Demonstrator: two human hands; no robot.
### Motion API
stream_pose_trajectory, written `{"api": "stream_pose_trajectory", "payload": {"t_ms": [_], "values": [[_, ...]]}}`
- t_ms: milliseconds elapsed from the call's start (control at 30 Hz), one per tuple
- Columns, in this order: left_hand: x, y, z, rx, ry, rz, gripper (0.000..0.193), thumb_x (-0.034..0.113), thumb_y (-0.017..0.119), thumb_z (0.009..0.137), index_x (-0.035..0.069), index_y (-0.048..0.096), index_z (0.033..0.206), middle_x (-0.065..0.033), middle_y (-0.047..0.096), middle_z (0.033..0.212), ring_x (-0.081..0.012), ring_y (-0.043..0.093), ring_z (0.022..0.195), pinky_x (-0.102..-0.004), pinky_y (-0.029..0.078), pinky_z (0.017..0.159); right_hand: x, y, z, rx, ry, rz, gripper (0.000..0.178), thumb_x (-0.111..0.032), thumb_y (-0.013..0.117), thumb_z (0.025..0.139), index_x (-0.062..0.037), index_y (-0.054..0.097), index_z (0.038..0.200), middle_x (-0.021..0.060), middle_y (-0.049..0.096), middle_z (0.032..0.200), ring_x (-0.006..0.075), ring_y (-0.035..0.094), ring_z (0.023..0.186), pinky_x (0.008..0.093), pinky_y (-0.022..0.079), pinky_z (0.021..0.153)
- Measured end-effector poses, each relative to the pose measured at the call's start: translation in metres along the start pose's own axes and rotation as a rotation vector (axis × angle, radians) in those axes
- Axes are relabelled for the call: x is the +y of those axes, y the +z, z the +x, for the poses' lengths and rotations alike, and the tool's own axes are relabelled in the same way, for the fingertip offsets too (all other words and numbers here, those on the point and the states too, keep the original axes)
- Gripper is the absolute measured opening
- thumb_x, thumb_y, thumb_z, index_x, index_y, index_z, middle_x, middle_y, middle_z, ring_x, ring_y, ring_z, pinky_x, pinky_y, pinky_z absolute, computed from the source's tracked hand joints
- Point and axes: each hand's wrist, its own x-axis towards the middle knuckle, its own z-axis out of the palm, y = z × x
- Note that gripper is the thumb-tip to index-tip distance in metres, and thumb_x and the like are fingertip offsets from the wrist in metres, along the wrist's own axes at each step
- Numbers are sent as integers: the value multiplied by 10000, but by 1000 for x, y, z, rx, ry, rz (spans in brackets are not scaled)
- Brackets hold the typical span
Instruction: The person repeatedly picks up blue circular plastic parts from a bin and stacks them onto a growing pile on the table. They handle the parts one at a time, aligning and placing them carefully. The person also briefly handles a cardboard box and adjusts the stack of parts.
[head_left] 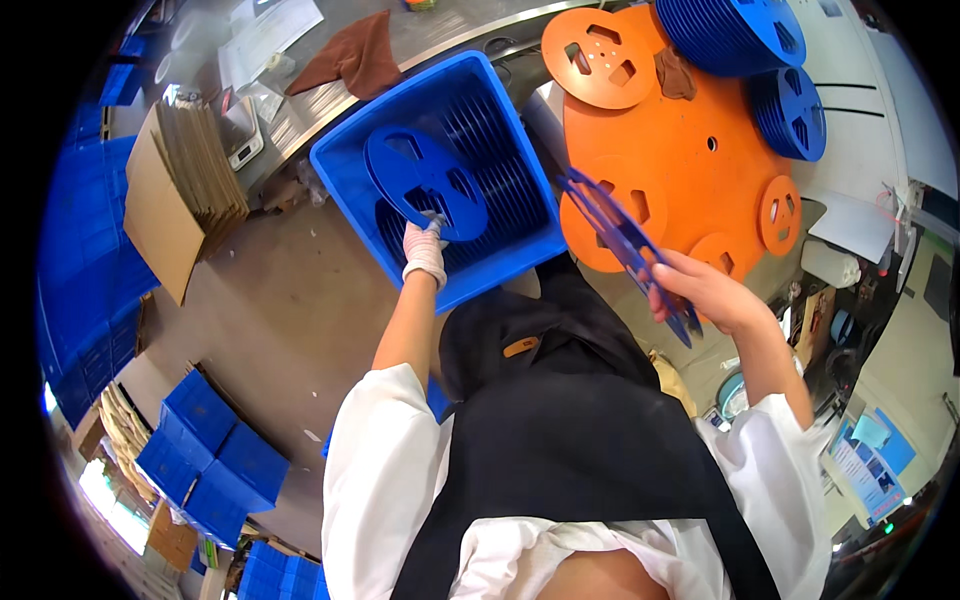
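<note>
My left hand (425,247), in a white glove, grips the lower edge of a flat blue reel (440,160) with cut-out slots. That reel lies tilted inside a blue plastic bin (512,272), over rows of dark blue reels (505,180) standing on edge. Out to the right, my bare right hand (712,290) is closed on the rim of another blue reel (628,238), seen nearly edge-on and slightly blurred. This second reel is held in the air, in front of an orange round surface; whether it is one disc or two together I cannot tell.
The orange surface (690,150) carries orange discs (600,58), a brown cloth (675,73) and two stacks of blue reels (735,35). A metal bench with another brown cloth (350,60) runs behind the bin. Cardboard sheets (165,195) and blue boxes (205,455) stand left.
</note>
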Motion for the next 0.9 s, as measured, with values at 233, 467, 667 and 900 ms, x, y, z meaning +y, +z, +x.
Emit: {"api": "stream_pose_trajectory", "payload": {"t_ms": [233, 467, 667, 900], "values": [[13, 44, 21, 18, 24, 196, 227, 160, 693, 891, 94, 611, 1091, -75, 641, 894, -194, 609, 741, -361, 529, 623, 7, 11, 70, -122, 43, -145, 372, -408, 468, 1033, -60, 545, 1141, 20, 563, 922, 116, 581, 797, 249, 460, 728], [23, 71, 13, -59, 219, 429, 670, 194, 677, 892, 175, 364, 1484, -173, 609, 1285, -363, 593, 1165, -446, 470, 983, 49, 16, 67, 230, -218, 274, 448, -379, 430, 1049, 10, 576, 1217, 27, 571, 805, 86, 554, 690, 237, 487, 653], [22, 58, -17, -90, 319, 664, 839, 254, 655, 885, 99, 174, 1555, -204, 264, 1577, -377, 376, 1393, -399, 347, 1126, 47, 11, 48, 511, -518, 465, 683, -579, 284, 1027, 23, 591, 1126, 23, 531, 619, 121, 523, 538, 309, 514, 640], [76, 3, -89, 17, 1066, 470, 486, 165, 416, 997, 2, 408, 1455, -204, 363, 1522, -349, 325, 1429, -372, 336, 1122, 58, 1, 43, 386, -449, 1023, 490, -469, 346, 1041, -48, 596, 1021, 4, 498, 567, 128, 449, 453, 341, 488, 618]]}}
